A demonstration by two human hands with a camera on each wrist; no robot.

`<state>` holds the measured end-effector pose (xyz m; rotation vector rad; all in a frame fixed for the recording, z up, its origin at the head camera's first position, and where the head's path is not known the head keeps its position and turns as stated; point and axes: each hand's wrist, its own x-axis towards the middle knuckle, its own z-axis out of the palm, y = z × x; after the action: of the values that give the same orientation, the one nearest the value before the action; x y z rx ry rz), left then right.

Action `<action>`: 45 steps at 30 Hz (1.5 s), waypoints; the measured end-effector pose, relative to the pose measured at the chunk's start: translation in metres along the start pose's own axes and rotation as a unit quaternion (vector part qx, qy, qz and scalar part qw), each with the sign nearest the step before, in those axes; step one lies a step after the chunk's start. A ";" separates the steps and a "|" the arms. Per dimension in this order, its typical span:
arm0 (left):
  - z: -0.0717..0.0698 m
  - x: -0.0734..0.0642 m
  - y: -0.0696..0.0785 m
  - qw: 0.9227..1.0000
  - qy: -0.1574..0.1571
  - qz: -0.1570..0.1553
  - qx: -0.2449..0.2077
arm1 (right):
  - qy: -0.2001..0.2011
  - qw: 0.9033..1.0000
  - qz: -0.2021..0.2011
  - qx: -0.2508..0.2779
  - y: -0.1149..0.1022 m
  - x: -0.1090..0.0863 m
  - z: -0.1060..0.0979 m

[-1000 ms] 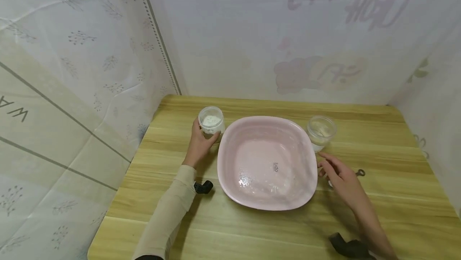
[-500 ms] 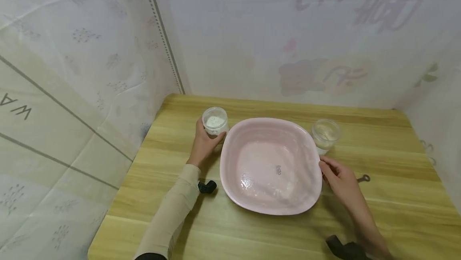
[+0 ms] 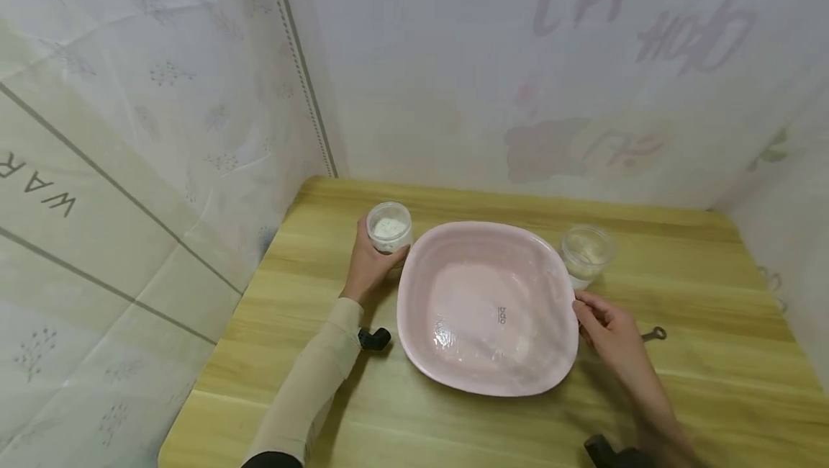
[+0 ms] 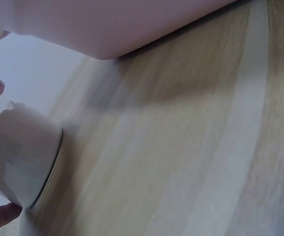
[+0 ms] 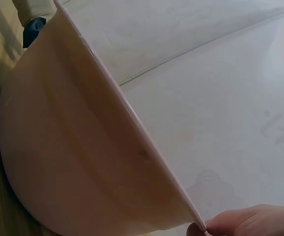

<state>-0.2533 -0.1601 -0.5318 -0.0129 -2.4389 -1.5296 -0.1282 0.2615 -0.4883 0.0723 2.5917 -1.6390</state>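
Observation:
In the head view my left hand grips a clear jar holding white powder, thumb on its near side and fingers round its left. Close up in the left wrist view, the jar stands on the table with fingertips on its side. My right hand pinches the right rim of a pink basin, thumb over the edge. From the right wrist, the basin's outer wall fills the left, and the right hand's thumb and a fingertip meet at the rim's corner. Wet-looking glints show on the basin's floor.
A second clear jar stands just behind the basin's right rim, partly covered by it. A metal wrench pokes out beyond my right hand. The wooden table meets patterned cloth walls at its back.
My right hand has come from beside the basin onto its right rim and now pinches it. My left hand keeps its grip on the jar. The head view has shifted slightly.

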 end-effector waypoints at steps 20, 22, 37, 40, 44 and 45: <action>-0.034 -0.009 0.062 0.956 0.034 0.211 0.203 | 0.017 1.000 0.010 0.001 0.000 -0.003 0.000; -0.036 -0.013 0.071 0.944 0.031 0.241 0.223 | 0.020 1.000 0.002 0.011 0.001 -0.003 0.002; -0.031 -0.022 0.092 0.872 0.005 0.363 0.328 | 0.012 1.000 0.014 0.024 0.008 -0.001 0.007; -0.029 -0.024 0.090 0.848 -0.005 0.395 0.353 | 0.013 1.000 0.014 0.023 0.009 -0.001 0.007; -0.026 -0.025 0.091 0.827 -0.015 0.418 0.376 | 0.015 0.999 0.015 0.024 0.010 -0.002 0.007; -0.026 -0.025 0.092 0.824 -0.018 0.420 0.380 | 0.016 0.999 0.015 0.026 0.010 -0.002 0.008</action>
<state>-0.2098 -0.1388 -0.4458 -0.8326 -2.3503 -0.1561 -0.1254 0.2591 -0.5006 0.1394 2.5584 -1.7080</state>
